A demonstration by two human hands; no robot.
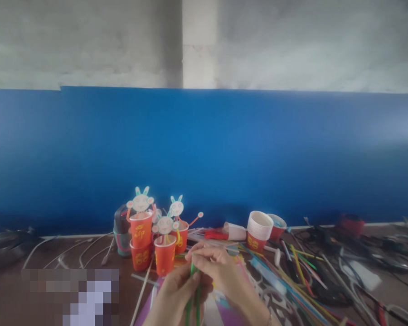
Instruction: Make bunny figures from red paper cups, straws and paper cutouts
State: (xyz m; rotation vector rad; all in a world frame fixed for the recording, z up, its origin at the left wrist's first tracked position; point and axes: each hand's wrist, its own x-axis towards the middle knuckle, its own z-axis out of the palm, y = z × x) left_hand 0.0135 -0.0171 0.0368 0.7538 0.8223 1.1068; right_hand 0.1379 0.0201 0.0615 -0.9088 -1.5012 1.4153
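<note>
My left hand [177, 290] is closed around a thin green straw [193, 267] at the bottom centre of the view. Two green lengths hang below the fingers, so the straw looks folded or doubled. From the right, my right hand [222, 269] pinches its upper end with thumb and fingers. Just beyond my hands stand red paper cups with cut-out rabbit faces and bent arms: a front cup [165, 256], a stacked pair with a rabbit head [140, 203], and one behind with another rabbit head [177, 207].
A stack of paper cups [260, 225] stands right of centre beside a tipped cup [234, 231]. Coloured straws [292, 294], cables and white paper scraps [275, 301] clutter the right side. A dark container [121, 231] sits behind the rabbit cups. A blue-painted wall [204, 149] closes off the back.
</note>
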